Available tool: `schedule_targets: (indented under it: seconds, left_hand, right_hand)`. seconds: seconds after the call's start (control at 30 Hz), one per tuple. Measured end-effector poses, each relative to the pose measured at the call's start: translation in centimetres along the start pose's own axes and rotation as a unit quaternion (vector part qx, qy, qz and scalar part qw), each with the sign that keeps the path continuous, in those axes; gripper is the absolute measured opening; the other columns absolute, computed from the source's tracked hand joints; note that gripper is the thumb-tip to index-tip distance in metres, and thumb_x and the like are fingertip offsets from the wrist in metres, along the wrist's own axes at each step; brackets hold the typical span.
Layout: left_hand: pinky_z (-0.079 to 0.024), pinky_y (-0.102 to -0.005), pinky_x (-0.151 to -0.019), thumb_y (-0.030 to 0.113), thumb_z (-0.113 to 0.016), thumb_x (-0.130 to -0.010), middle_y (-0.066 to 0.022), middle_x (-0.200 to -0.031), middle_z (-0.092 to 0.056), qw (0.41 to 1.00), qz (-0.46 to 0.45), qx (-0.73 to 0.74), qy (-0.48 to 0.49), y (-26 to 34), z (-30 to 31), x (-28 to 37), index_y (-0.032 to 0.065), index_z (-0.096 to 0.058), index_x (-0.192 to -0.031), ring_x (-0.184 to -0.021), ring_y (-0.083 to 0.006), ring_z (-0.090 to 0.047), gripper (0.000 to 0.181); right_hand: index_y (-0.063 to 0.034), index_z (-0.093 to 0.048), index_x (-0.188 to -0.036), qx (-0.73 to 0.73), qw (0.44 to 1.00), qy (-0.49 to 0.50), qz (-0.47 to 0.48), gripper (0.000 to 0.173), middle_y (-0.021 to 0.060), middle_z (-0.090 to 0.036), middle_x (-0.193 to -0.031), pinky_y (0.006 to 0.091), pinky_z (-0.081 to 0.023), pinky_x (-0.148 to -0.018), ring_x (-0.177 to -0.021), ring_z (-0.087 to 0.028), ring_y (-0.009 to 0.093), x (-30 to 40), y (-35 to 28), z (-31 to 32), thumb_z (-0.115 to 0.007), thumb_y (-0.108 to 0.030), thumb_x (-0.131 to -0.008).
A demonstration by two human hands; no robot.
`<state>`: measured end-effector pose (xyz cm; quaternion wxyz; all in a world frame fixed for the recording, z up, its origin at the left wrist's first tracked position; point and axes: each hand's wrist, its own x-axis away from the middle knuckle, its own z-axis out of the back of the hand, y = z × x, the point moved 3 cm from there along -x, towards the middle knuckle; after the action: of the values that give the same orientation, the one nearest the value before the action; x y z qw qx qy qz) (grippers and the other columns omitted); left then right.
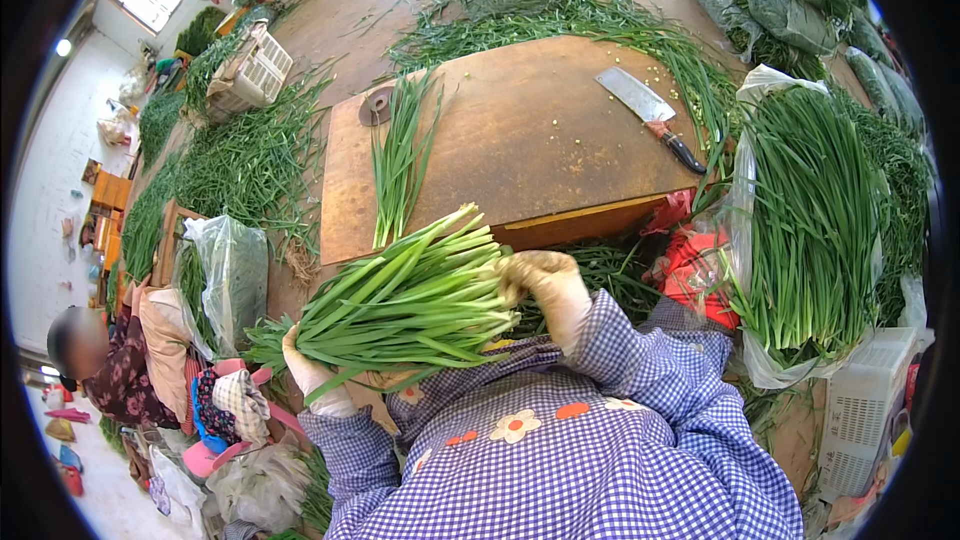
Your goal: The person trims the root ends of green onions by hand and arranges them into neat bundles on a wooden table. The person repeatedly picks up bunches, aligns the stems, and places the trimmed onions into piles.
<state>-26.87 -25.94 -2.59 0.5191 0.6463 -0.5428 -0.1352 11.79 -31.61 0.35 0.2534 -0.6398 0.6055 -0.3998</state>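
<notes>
A thick bundle of garlic chives [405, 300] lies across my lap side of the board, its pale stem ends to the right. My left hand [309, 375], in a pale glove, holds the bundle from below at its leafy left part. My right hand [544, 281], in a soiled glove, has its fingers curled against the stem ends; whether they pinch a stalk is unclear. Just beyond, a smaller bunch of chives [397, 157] rests on a wooden board [517, 135]. A cleaver [637, 97] with a dark handle lies at the board's right side.
A brown roll [376, 106] sits at the board's left corner. To my right, a plastic bag [746, 165] holds upright chives beside a white crate [866, 405]. Loose greens [247, 157] cover the floor. At left sits another person [124, 375] near a filled clear bag [232, 270].
</notes>
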Motion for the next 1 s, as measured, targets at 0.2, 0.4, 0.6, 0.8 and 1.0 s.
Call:
schedule_targets:
  seconds: [0.2,0.4,0.6,0.8,1.0]
  left_hand:
    - [-0.053,-0.0403,-0.080,0.034,-0.044,-0.091,-0.0118,-0.103,-0.066,0.999,-0.001,-0.010,-0.039,-0.7,1.5,-0.5,0.0048,-0.060,-0.108,-0.090,-0.0274,-0.062,0.038]
    - [-0.051,-0.0403,-0.084,0.035,-0.040,-0.093,-0.0125,-0.108,-0.064,0.999,-0.001,-0.040,-0.014,-0.8,1.3,0.2,0.0032,-0.058,-0.111,-0.094,-0.0275,-0.061,0.041]
    - [-0.053,-0.0405,-0.077,0.039,-0.043,-0.090,-0.0098,-0.101,-0.066,0.998,-0.003,-0.065,0.008,-0.2,-0.7,1.6,0.0049,-0.060,-0.109,-0.087,-0.0259,-0.063,0.043]
    - [-0.053,-0.0396,-0.074,0.038,-0.044,-0.090,-0.0097,-0.099,-0.066,0.998,-0.002,-0.056,-0.005,0.2,-1.6,1.8,0.0067,-0.060,-0.106,-0.086,-0.0256,-0.063,0.038]
    - [-0.053,-0.0393,-0.079,0.032,-0.041,-0.093,-0.0111,-0.103,-0.065,0.999,-0.011,-0.049,-0.010,-0.6,0.7,0.1,0.0042,-0.057,-0.108,-0.089,-0.0256,-0.062,0.035]
  right_hand:
    - [-0.0059,-0.063,-0.111,-0.171,0.959,0.218,0.061,0.025,0.0057,-0.066,-0.090,0.0224,-0.044,-0.067,-0.076,-0.060,0.012,-1.6,0.6,10.0,-0.058,-0.021,-0.091]
    - [-0.0043,-0.068,-0.104,0.293,0.873,-0.086,0.380,0.020,0.0108,-0.068,-0.081,0.0307,-0.051,-0.068,-0.074,-0.066,0.020,1.1,-3.8,3.7,-0.066,-0.011,-0.085]
    - [-0.0222,-0.050,-0.132,0.763,0.495,-0.249,0.334,0.066,0.0001,-0.058,-0.073,0.0361,-0.046,-0.071,-0.070,-0.058,0.020,1.5,-3.9,-2.6,-0.070,-0.029,-0.070]
    - [-0.0086,-0.059,-0.097,0.748,0.450,-0.155,0.462,0.031,0.0018,-0.055,-0.069,0.0327,-0.047,-0.064,-0.067,-0.057,0.020,1.7,-2.2,-2.5,-0.066,-0.024,-0.072]
    - [-0.0086,-0.062,-0.086,0.711,0.529,0.003,0.463,0.010,0.0059,-0.057,-0.062,0.0345,-0.048,-0.054,-0.059,-0.058,0.022,1.1,-3.3,3.1,-0.057,-0.017,-0.086]
